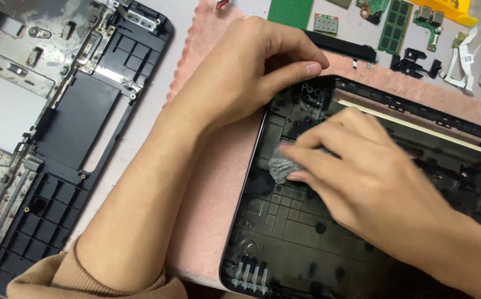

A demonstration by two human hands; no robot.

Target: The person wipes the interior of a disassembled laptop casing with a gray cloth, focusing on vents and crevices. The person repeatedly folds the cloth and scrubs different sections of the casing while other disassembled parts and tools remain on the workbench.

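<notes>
Laptop base shell (318,243) lies on cloth mat (207,188); palmrest frame (57,138) left of mat on bench (163,72). Circuit boards (395,27) behind shell. Wipe (282,166) inside shell under right hand (362,177).

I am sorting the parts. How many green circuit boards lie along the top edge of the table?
5, perhaps more hidden beyond the frame: a large board, a small square one, a memory stick, and small ones.
</notes>
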